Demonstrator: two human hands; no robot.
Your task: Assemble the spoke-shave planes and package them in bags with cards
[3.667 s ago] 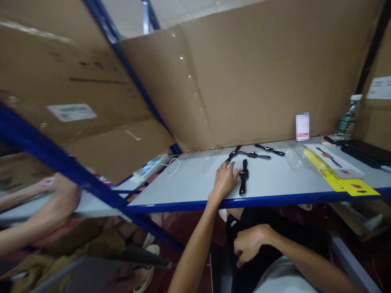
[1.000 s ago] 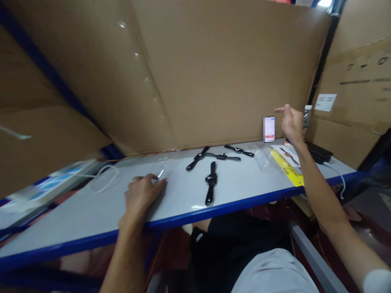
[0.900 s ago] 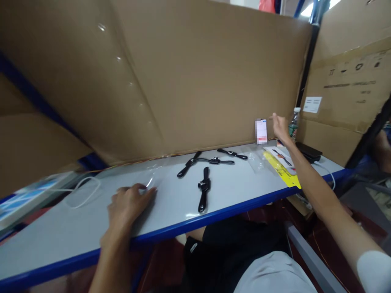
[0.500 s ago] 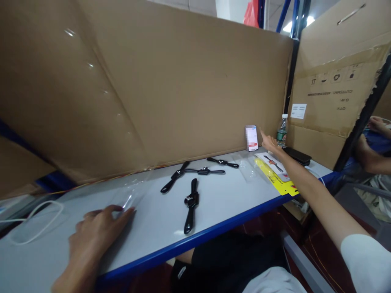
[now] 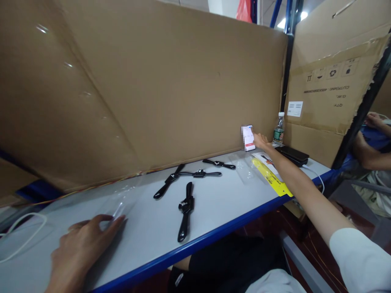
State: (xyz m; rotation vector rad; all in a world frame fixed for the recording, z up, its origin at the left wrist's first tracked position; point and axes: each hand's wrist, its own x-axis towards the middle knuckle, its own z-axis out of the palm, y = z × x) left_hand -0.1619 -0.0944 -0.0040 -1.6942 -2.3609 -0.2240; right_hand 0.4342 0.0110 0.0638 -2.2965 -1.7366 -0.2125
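Right hand [image 5: 260, 141] now at upright phone [image 5: 248, 138]

1. Four black watches [image 5: 185, 211] lie on your grey table [image 5: 220, 203]: one near the blue edge, three nearer the cardboard wall [image 5: 171, 89].
2. On your right lie a yellow card [image 5: 271, 178] and a flat black device [image 5: 292, 154].
3. A water bottle [image 5: 278, 130] stands behind them.
4. A white cable [image 5: 21, 232] loops at the far left.

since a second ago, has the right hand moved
Yes. The right hand has dropped and closed leftward onto the small white-screened phone propped against the brown cardboard wall; its fingers now reach the phone's edge.
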